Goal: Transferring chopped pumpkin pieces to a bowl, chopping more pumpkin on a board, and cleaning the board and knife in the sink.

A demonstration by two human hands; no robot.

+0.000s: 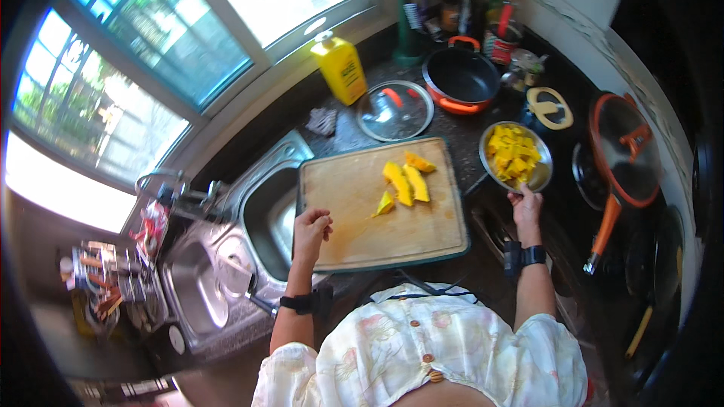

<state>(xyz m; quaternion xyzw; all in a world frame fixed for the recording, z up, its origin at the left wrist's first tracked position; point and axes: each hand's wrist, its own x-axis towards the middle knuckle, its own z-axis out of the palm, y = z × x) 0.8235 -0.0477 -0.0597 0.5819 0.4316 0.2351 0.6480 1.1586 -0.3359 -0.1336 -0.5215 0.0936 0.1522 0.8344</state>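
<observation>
My right hand grips the near rim of a round metal bowl at the right of the cutting board. Chunks of yellow squash or pumpkin fill much of the bowl. My left hand hovers at the left edge of the wooden cutting board, fingers curled and partly hidden; whether it holds something small cannot be told. Several yellow wedges lie on the board's upper right part, with a smaller pointed piece nearer to me. A wet orange stain marks the wood below them.
Left of the board are a double steel sink and a knife. Behind it stand a yellow pump bottle, a glass lid and an orange-handled pot. A lidded orange pan sits far right.
</observation>
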